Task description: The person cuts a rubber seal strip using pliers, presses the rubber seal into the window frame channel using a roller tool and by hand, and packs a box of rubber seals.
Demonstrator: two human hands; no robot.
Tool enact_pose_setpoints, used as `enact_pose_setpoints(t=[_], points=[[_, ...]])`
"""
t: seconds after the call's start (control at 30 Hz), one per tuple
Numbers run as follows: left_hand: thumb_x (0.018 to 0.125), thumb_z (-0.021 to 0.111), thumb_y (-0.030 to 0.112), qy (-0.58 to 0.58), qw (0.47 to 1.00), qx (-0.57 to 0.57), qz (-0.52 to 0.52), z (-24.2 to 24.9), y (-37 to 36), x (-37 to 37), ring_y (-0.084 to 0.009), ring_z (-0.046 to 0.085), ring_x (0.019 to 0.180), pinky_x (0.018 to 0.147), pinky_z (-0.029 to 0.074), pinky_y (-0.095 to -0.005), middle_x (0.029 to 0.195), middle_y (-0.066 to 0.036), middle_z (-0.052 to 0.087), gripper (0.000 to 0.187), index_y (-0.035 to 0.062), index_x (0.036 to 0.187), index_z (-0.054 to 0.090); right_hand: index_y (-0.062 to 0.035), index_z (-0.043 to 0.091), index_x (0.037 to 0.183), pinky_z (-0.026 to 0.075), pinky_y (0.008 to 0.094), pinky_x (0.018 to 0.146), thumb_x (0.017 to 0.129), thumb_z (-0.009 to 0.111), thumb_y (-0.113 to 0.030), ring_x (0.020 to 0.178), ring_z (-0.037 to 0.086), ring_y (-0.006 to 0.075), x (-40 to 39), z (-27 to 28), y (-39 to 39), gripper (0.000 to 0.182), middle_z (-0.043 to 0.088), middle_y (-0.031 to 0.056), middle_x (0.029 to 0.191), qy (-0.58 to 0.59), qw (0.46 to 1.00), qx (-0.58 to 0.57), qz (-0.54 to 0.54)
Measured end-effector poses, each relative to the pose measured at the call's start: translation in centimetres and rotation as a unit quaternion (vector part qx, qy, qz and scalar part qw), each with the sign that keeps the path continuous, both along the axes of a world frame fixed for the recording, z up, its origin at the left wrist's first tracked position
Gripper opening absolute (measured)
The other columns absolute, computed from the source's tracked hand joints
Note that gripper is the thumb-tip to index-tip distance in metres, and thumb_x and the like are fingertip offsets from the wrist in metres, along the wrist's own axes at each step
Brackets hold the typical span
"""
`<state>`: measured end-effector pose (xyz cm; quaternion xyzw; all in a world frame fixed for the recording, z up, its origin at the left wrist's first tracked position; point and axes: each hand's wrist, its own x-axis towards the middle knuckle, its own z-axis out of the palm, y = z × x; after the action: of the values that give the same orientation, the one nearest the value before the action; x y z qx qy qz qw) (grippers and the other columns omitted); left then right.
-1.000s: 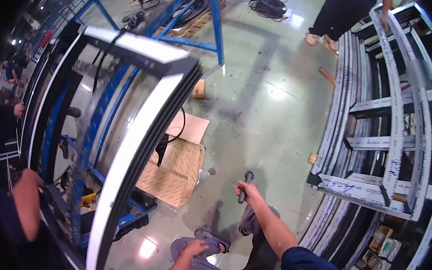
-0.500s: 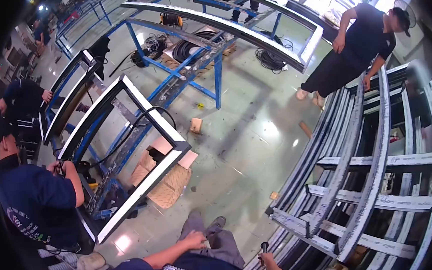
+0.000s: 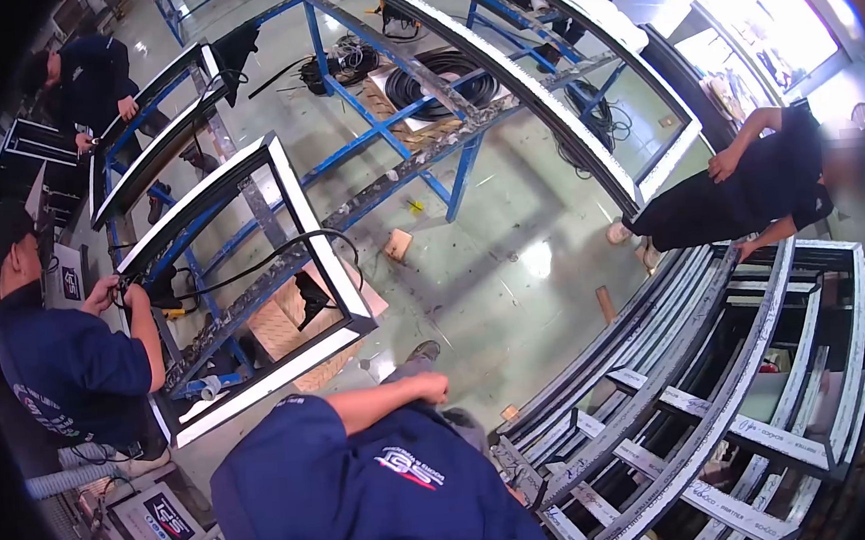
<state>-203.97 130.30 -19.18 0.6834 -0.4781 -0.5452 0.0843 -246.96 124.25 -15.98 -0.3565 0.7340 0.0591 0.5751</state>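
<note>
My left hand (image 3: pixel 431 387) hangs in front of my navy shirt (image 3: pixel 368 495), its fingers curled closed. Whatever it may hold is hidden. Only a sliver of my right hand (image 3: pixel 514 494) shows past the shirt's right side, beside the stacked frames (image 3: pixel 733 404); its fingers and anything in them are out of sight. Just ahead of my left arm lies the near corner of a black-and-white window frame (image 3: pixel 356 327), resting on a blue steel stand (image 3: pixel 192 277).
At left, a co-worker (image 3: pixel 72 345) works with both hands at a frame's edge. Another person (image 3: pixel 737 183) at right has a hand on the stacked frames. A long frame (image 3: pixel 540 92) spans the blue trestle (image 3: pixel 461 178). Cable coils (image 3: pixel 445 83) and a wood block (image 3: pixel 398 243) lie on the floor.
My view has shifted and my body now fills more of the lower middle. My left hand has risen to the right. The dark round-headed tool in my right hand has gone out of sight.
</note>
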Motion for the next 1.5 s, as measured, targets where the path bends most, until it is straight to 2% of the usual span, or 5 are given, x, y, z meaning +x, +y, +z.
enact_pose_setpoints(t=[0.3,0.57,0.97,1.23,1.5], points=[[0.074,0.062,0.024,-0.039,0.951,-0.129,0.277,3.7,-19.6,10.0,-0.0384,0.064,0.069,0.064,0.05,-0.0494,0.07,-0.021,0.065,0.024,0.0007,0.075,0.067,-0.0007,0.064,0.087,0.046,0.0342,0.049,0.085,0.067,-0.015,0.054,0.058,0.0189,5.1,-0.5,-9.4,0.015,0.064,0.0092,0.068,0.023,0.999,-0.024,0.027],[0.084,0.067,0.027,-0.14,0.805,-0.436,0.376,13.0,-42.4,15.4,-0.0357,0.049,0.127,0.107,0.04,-0.0439,0.137,-0.02,0.05,0.045,0.0031,0.121,0.058,-0.0039,0.062,0.082,0.042,0.0324,0.043,0.08,0.07,-0.014,0.048,0.054,0.0169,5.8,-3.1,-25.6,0.013,0.06,0.0069,0.064,0.007,0.998,-0.029,0.054],[0.087,0.063,0.052,-0.356,0.807,-0.276,0.382,10.0,-62.7,19.7,-0.0404,0.014,0.148,0.118,0.015,-0.0556,0.159,-0.024,0.02,0.066,0.0089,0.136,0.056,-0.0003,0.062,0.084,0.039,0.0302,0.039,0.091,0.064,-0.016,0.042,0.05,0.014,8.9,4.3,-73.3,0.017,0.063,0.0076,0.066,-0.04,0.964,-0.259,0.044],[0.082,0.074,0.038,-0.399,0.701,-0.271,0.525,7.5,-69.4,21.5,-0.0566,0.002,0.144,0.117,0.017,-0.0581,0.157,-0.036,0.003,0.084,-0.0024,0.146,0.038,-0.0016,0.066,0.096,0.044,0.0244,0.053,0.095,0.063,-0.038,0.057,0.056,0.009,25.6,10.0,-89.7,0.037,0.067,0.005,0.077,-0.195,0.925,-0.308,0.109],[0.077,0.074,0.021,-0.488,0.647,-0.132,0.571,9.8,-73.8,22.2,-0.0508,0.012,0.145,0.119,0.018,-0.0535,0.159,-0.027,0.013,0.082,0.0062,0.148,0.036,0.0005,0.064,0.113,0.04,0.0222,0.046,0.097,0.062,-0.022,0.052,0.057,0.0094,41.2,13.1,-106.2,0.028,0.07,0.0083,0.092,-0.242,0.904,-0.266,0.231]])
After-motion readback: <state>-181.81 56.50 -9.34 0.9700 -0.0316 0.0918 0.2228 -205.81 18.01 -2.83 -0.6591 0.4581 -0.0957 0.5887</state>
